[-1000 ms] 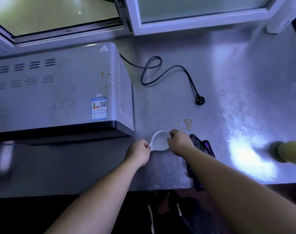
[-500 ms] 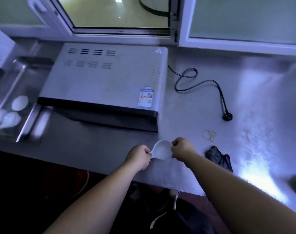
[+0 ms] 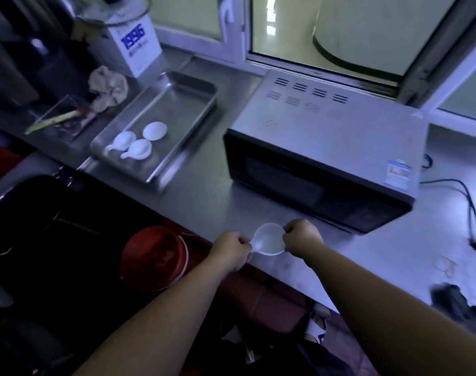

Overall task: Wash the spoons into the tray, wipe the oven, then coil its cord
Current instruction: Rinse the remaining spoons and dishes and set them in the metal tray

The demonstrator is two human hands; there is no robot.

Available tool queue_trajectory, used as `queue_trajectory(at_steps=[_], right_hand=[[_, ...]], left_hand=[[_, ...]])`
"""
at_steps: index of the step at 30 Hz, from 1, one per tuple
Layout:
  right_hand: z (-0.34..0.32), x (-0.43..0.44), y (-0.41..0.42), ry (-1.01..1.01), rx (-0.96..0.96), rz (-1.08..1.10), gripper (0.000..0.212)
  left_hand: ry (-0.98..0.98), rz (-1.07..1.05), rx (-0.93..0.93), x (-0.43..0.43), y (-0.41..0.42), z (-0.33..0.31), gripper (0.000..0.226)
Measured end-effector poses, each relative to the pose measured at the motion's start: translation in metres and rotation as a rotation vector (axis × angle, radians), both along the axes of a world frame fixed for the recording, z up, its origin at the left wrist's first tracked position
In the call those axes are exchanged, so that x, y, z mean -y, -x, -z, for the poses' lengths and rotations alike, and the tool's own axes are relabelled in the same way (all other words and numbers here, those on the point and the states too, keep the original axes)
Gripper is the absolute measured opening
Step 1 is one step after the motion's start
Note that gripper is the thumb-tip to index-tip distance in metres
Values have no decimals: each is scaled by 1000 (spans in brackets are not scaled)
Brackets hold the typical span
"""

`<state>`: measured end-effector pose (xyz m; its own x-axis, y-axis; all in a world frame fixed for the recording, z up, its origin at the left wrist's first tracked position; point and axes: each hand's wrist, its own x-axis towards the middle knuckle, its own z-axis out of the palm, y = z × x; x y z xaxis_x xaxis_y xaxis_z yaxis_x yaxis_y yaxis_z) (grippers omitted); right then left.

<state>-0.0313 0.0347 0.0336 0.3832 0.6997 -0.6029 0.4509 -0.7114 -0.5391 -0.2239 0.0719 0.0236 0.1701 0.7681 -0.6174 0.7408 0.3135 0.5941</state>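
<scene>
A white ceramic spoon (image 3: 268, 238) is held over the counter's front edge, in front of the oven. My left hand (image 3: 232, 251) grips its handle, which is hidden in my fist. My right hand (image 3: 302, 236) pinches the right rim of its bowl. The steel tray (image 3: 177, 104) lies at the left on the counter with three white spoons (image 3: 139, 142) in its near end. The silver oven (image 3: 329, 142) stands at the middle right. Its black cord (image 3: 470, 202) runs over the counter to the right.
A red bucket (image 3: 155, 256) stands below the counter edge at the left. A dark cloth (image 3: 459, 302) and rubber bands (image 3: 445, 263) lie at the right. A crumpled rag (image 3: 109, 86), a clear box (image 3: 66, 115) and a white carton (image 3: 135, 43) stand behind the tray.
My view has swung left, so the tray and the red bucket have come into sight. Both hands still hold the spoon the same way, now nearer the counter's front edge.
</scene>
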Motion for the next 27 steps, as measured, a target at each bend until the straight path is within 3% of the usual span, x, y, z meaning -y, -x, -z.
queue_trajectory(at_steps=[3,8,12,17,27], right_hand=[[-12,-30,53,-15,26,-104,20],[-31,-76,120,-71,104,-242,41],[-40,-114,152,-102,154,-343,35],[-45,-173,171,-116,148,-407,18],[-47,-297,172,-163,121,-397,21]], left_hand=[[-4,-126,70,-20,55,-7,13],[-29,-248,151,-49,127,-18,22],[-49,-361,195,-74,161,-26,19],[-89,-448,198,-119,175,-41,15],[-139,-546,179,-227,170,-57,14]])
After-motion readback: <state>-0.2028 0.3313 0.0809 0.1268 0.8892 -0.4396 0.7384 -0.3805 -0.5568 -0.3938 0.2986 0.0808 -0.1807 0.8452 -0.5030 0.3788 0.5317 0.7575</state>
